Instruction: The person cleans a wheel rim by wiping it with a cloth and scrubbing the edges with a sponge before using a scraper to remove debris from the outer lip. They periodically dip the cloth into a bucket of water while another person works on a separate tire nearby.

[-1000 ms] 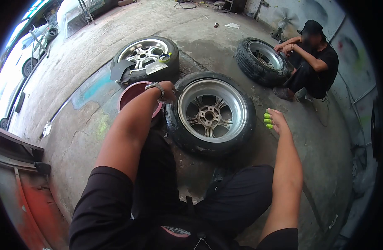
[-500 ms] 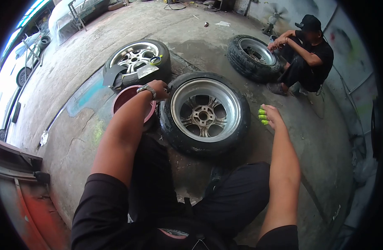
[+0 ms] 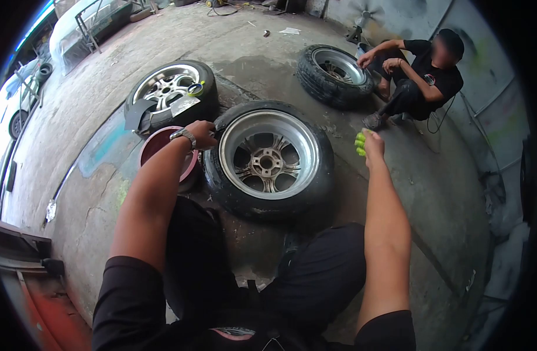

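A car wheel with a black tyre (image 3: 268,207) lies flat in front of me, its silver rim (image 3: 267,161) facing up. My left hand (image 3: 201,134), with a metal watch on the wrist, is closed at the tyre's left edge, fingertips partly hidden against the rubber. Under that hand stands a reddish basin (image 3: 154,145); I cannot see what it holds. To the right of the wheel, apart from it, my right hand (image 3: 371,146) hovers with fingers curled in. Yellow-green wrappings cover several of its fingers, and nothing shows in its grip.
Behind the basin lies a second wheel (image 3: 207,96) bearing dark and grey sheets (image 3: 183,105) and a yellow-green tape roll (image 3: 195,89). At the back right, a person (image 3: 438,76) squats beside a third wheel (image 3: 333,88). A fan (image 3: 362,17) stands by the wall.
My view has shifted, so the wheels sit farther left. My right hand has risen slightly; my left stays by the tyre edge. The other person's arm has lifted a little off the third wheel.
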Demonstrator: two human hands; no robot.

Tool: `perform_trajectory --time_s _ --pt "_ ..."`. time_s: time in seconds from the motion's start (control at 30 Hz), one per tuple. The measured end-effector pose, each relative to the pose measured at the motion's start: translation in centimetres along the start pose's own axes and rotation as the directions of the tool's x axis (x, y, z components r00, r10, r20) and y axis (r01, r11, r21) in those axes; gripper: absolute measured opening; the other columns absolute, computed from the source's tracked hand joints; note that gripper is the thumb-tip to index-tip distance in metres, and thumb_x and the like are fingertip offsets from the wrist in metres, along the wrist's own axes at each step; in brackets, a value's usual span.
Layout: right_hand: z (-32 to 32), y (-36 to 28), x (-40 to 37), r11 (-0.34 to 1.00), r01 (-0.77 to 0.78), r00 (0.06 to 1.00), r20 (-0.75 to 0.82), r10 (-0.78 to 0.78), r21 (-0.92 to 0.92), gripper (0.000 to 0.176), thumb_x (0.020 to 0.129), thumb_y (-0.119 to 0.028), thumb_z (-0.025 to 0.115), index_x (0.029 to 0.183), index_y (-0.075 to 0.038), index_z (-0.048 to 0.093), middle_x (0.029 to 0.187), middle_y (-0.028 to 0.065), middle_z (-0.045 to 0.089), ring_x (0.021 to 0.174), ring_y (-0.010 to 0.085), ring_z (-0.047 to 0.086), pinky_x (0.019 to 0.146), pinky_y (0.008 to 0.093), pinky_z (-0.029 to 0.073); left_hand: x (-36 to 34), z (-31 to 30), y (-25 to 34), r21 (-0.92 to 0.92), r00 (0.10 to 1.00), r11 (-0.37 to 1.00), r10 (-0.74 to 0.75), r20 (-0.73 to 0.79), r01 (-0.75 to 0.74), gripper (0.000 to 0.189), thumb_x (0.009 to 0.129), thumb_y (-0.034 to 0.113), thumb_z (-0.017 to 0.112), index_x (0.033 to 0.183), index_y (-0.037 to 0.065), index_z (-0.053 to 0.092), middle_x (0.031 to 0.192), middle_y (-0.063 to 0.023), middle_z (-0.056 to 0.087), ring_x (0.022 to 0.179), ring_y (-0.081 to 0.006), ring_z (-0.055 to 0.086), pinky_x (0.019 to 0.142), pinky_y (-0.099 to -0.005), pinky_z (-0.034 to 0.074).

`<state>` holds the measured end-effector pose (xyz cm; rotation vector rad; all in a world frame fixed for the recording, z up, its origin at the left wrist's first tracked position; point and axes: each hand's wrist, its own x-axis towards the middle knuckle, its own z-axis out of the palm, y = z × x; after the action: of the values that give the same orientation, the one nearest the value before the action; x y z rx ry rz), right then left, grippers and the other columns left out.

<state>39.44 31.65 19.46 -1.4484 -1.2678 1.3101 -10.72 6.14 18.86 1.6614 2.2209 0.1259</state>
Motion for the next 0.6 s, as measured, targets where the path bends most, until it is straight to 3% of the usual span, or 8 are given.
perform_trajectory --time_s 0.07,0.17,0.3,0.43,0.47,0.53,0.6 --pt "0.1 -1.5 0.8 0.990 0.059 0.990 -0.135 -0.041 0.129 0.022 0.104 -0.029 0.064 0.109 -0.007 0.067 0.080 -0.0008 0.067 0.062 0.0103 0.063 0.049 0.0286 0.047 -0.1 1.1 -0.2 0.010 0.999 0.999 0.039 -0.032 -0.038 0.044 0.075 0.030 0.079 0.114 0.009 0.075 0.104 -0.0209 0.077 0.101 -0.0376 0.075 0.090 -0.0473 0.059" --pt "-2.4 -2.5 4.6 0.979 0.206 0.951 -0.235 -0.200 0.002 0.025 0.103 -0.032 0.066 0.108 -0.007 0.071 0.080 -0.0020 0.066 0.061 0.0090 0.061 0.050 0.0283 0.046 -1.1 1.5 1.8 0.073 0.997 0.995 0.068 0.039 -0.071 0.041 0.076 0.031 0.079 0.112 0.010 0.076 0.102 -0.0195 0.077 0.099 -0.0379 0.075 0.088 -0.0469 0.059" --pt "-5.9 -4.8 6.9 0.970 0.215 0.920 -0.309 -0.241 -0.117 0.032 0.102 -0.036 0.067 0.111 -0.006 0.074 0.080 -0.0025 0.065 0.064 0.0086 0.058 0.054 0.0286 0.045 -0.7 3.9 3.0 0.160 0.962 0.974 0.120 0.246 -0.162 0.046 0.078 0.036 0.076 0.120 0.017 0.076 0.109 -0.0167 0.077 0.106 -0.0368 0.073 0.092 -0.0467 0.058" --pt "-9.3 -8.8 10.6 0.884 0.255 0.895 -0.251 -0.370 -0.392 0.040 0.102 -0.041 0.067 0.113 -0.003 0.075 0.086 -0.0006 0.068 0.067 0.0085 0.057 0.061 0.0299 0.046 -0.2 6.9 4.8 0.290 0.922 0.914 0.176 0.346 -0.283 0.042 0.077 0.035 0.075 0.116 0.018 0.075 0.098 -0.0169 0.077 0.098 -0.0370 0.075 0.086 -0.0496 0.059" --pt "-9.3 -9.7 11.5 0.855 0.363 0.870 -0.194 -0.453 -0.370 0.042 0.100 -0.042 0.069 0.113 -0.002 0.076 0.087 -0.0007 0.069 0.072 0.0074 0.059 0.068 0.0289 0.047 0.0 7.6 5.7 0.289 0.912 0.912 0.175 0.371 -0.292 0.043 0.078 0.035 0.075 0.117 0.017 0.074 0.100 -0.0165 0.076 0.100 -0.0365 0.074 0.087 -0.0497 0.059" --pt "-8.7 -12.6 11.9 0.794 0.377 0.889 -0.055 -0.455 -0.478 0.043 0.099 -0.043 0.071 0.109 -0.001 0.076 0.085 -0.0021 0.067 0.074 0.0069 0.058 0.070 0.0284 0.046 0.3 9.1 7.6 0.289 0.891 0.905 0.173 0.419 -0.312 0.044 0.079 0.036 0.074 0.118 0.017 0.073 0.106 -0.0157 0.076 0.104 -0.0354 0.073 0.089 -0.0499 0.058" --pt "-9.1 -14.6 14.7 0.737 0.390 0.904 0.077 -0.420 -0.552 0.043 0.098 -0.042 0.072 0.104 0.000 0.075 0.082 -0.0035 0.065 0.074 0.0065 0.056 0.070 0.0277 0.045 1.1 12.1 8.1 0.240 0.908 0.899 0.287 0.306 -0.366 0.044 0.080 0.037 0.075 0.118 0.015 0.071 0.112 -0.0139 0.074 0.109 -0.0338 0.071 0.091 -0.0496 0.057"
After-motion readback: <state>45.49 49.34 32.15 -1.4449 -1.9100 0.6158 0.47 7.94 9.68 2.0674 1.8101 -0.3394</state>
